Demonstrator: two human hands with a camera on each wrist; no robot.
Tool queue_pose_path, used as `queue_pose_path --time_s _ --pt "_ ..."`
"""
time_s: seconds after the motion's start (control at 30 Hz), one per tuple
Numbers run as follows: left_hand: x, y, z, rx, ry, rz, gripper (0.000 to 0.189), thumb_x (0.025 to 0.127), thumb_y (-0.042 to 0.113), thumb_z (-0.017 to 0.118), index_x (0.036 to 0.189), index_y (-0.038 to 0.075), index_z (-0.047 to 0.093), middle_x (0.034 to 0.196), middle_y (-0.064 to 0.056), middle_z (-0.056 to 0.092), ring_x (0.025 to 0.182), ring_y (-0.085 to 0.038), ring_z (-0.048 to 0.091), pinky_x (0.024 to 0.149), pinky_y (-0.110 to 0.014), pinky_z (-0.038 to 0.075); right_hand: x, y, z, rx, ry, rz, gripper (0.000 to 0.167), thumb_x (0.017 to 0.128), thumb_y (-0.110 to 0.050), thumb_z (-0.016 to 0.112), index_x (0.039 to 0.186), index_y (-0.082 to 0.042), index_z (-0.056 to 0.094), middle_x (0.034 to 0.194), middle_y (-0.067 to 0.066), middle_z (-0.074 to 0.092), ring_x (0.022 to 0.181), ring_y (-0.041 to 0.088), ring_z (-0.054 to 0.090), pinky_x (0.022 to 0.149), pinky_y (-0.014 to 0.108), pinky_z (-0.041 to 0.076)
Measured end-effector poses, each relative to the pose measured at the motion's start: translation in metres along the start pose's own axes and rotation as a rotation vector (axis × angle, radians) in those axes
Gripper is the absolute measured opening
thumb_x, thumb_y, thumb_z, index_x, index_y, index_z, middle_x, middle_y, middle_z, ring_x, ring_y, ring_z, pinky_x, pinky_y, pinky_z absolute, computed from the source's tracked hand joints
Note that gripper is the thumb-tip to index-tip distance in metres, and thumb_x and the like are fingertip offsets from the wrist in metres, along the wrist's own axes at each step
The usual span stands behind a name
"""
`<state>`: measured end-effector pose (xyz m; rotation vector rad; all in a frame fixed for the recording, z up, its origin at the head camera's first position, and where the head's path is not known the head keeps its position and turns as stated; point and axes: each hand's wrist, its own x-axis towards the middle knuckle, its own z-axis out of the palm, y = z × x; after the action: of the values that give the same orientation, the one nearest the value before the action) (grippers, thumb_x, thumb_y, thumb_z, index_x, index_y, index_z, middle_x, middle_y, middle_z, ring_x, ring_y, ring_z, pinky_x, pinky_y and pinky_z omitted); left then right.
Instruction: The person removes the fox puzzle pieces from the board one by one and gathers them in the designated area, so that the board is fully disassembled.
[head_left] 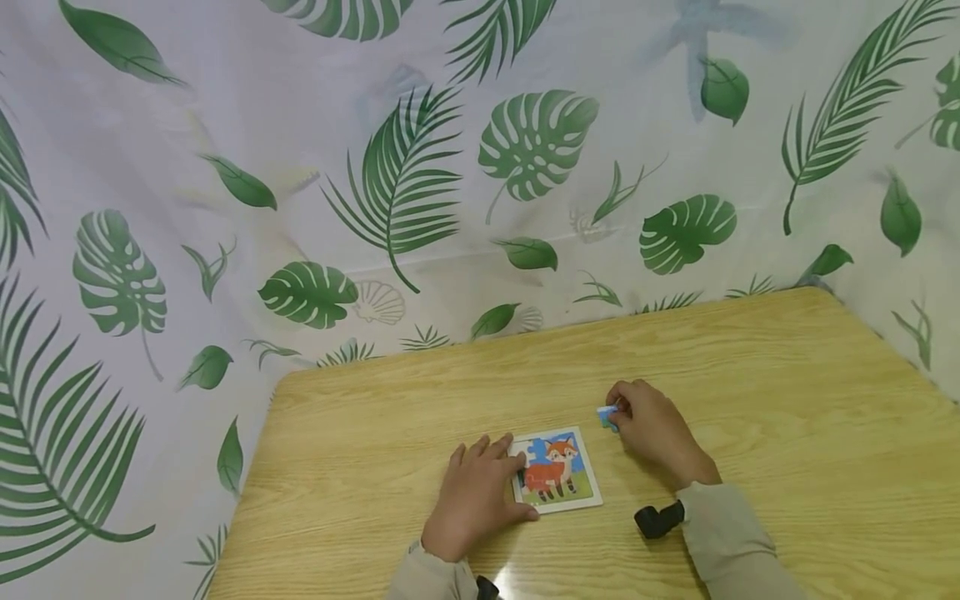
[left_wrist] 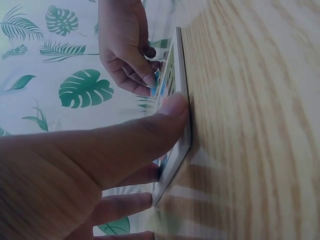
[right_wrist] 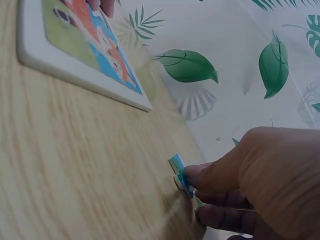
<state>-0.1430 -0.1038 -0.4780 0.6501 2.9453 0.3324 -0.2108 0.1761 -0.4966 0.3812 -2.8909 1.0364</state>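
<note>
A square fox puzzle (head_left: pixel 558 475) in a white frame lies flat on the wooden table, a pale gap showing at its upper left. My left hand (head_left: pixel 476 496) rests over its left side with fingers spread. In the left wrist view the thumb (left_wrist: pixel 172 107) touches the frame's edge, and other fingertips reach the frame's far side. To the right of the puzzle, my right hand (head_left: pixel 656 429) pinches a small blue and green puzzle piece (head_left: pixel 606 417) between thumb and fingers. The right wrist view shows this piece (right_wrist: pixel 181 175) tilted on edge, close to the tabletop.
The wood-grain table (head_left: pixel 787 417) extends to both sides of the hands. Behind it and at the left hangs a white cloth (head_left: pixel 450 308) printed with green leaves. A black wrist device (head_left: pixel 658 521) is at the right cuff.
</note>
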Motion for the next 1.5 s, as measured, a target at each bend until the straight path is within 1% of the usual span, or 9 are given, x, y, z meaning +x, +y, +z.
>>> queue_pose_path --time_s 0.27,0.4,0.53,0.63,0.87,1.03,1.17,1.27,1.5 --pt "-0.001 -0.001 0.001 -0.013 -0.001 0.0 0.072 0.076 0.056 0.087 0.137 0.021 0.07 0.155 -0.007 0.051 0.142 -0.038 0.046 0.112 -0.063 0.038 0.002 0.002 0.003 -0.007 -0.016 0.001 0.007 0.097 -0.003 0.068 0.104 -0.003 0.068 0.095 0.009 0.06 0.081 0.023 0.058 0.074 0.047 0.052" --pt "-0.001 -0.002 0.001 -0.011 0.008 0.004 0.072 0.076 0.056 0.087 0.136 0.021 0.07 0.155 -0.008 0.052 0.141 -0.039 0.047 0.111 -0.064 0.038 0.003 -0.001 0.003 -0.027 0.017 -0.011 0.005 0.099 -0.006 0.066 0.103 -0.004 0.066 0.093 0.008 0.058 0.081 0.024 0.056 0.079 0.05 0.046" --pt "-0.001 -0.002 0.001 -0.005 0.014 0.005 0.071 0.075 0.056 0.087 0.135 0.021 0.071 0.154 -0.008 0.052 0.141 -0.039 0.048 0.11 -0.063 0.039 0.004 -0.013 0.006 -0.059 0.076 -0.058 0.005 0.099 -0.007 0.066 0.103 -0.004 0.064 0.096 0.01 0.059 0.086 0.028 0.058 0.08 0.054 0.041" --pt "0.0 -0.001 0.001 0.005 0.017 0.004 0.071 0.075 0.057 0.087 0.134 0.021 0.071 0.154 -0.008 0.053 0.14 -0.039 0.049 0.109 -0.063 0.04 0.004 -0.026 0.01 -0.066 0.086 -0.112 0.006 0.098 -0.006 0.068 0.103 -0.005 0.065 0.1 0.009 0.06 0.09 0.028 0.061 0.08 0.053 0.04" --pt "0.001 -0.002 0.0 0.016 0.019 0.006 0.072 0.076 0.058 0.087 0.135 0.021 0.071 0.154 -0.008 0.053 0.14 -0.038 0.049 0.109 -0.063 0.041 0.007 -0.051 0.032 -0.094 0.014 -0.177 0.009 0.095 -0.007 0.073 0.101 -0.008 0.066 0.096 0.002 0.061 0.084 0.02 0.058 0.079 0.044 0.036" --pt "0.001 -0.001 0.0 0.018 0.016 0.012 0.072 0.075 0.059 0.087 0.135 0.022 0.071 0.153 -0.006 0.053 0.139 -0.038 0.049 0.109 -0.063 0.041 0.009 -0.066 0.047 -0.141 -0.058 -0.202 0.009 0.093 -0.01 0.075 0.097 -0.011 0.067 0.084 -0.005 0.057 0.075 0.014 0.053 0.076 0.042 0.038" --pt "0.001 -0.001 0.0 0.019 0.027 0.015 0.073 0.075 0.059 0.087 0.135 0.022 0.07 0.153 -0.006 0.054 0.138 -0.038 0.05 0.108 -0.064 0.041 0.012 -0.075 0.056 -0.153 -0.114 -0.207 0.009 0.093 -0.011 0.076 0.093 -0.013 0.067 0.078 -0.006 0.054 0.067 0.012 0.048 0.069 0.038 0.043" --pt "0.001 -0.002 0.001 0.018 0.035 0.022 0.073 0.075 0.059 0.087 0.136 0.022 0.07 0.152 -0.006 0.054 0.137 -0.039 0.051 0.108 -0.064 0.041 0.012 -0.079 0.061 -0.148 -0.151 -0.199 0.01 0.093 -0.011 0.077 0.092 -0.014 0.068 0.08 -0.004 0.055 0.066 0.012 0.049 0.063 0.035 0.046" --pt "0.0 -0.002 0.0 0.01 0.027 0.015 0.076 0.074 0.058 0.087 0.139 0.024 0.067 0.153 -0.007 0.054 0.137 -0.039 0.051 0.109 -0.064 0.04 0.011 -0.082 0.068 -0.17 -0.163 -0.2 0.014 0.092 -0.011 0.077 0.088 -0.017 0.065 0.083 -0.003 0.056 0.07 0.013 0.049 0.074 0.043 0.047"
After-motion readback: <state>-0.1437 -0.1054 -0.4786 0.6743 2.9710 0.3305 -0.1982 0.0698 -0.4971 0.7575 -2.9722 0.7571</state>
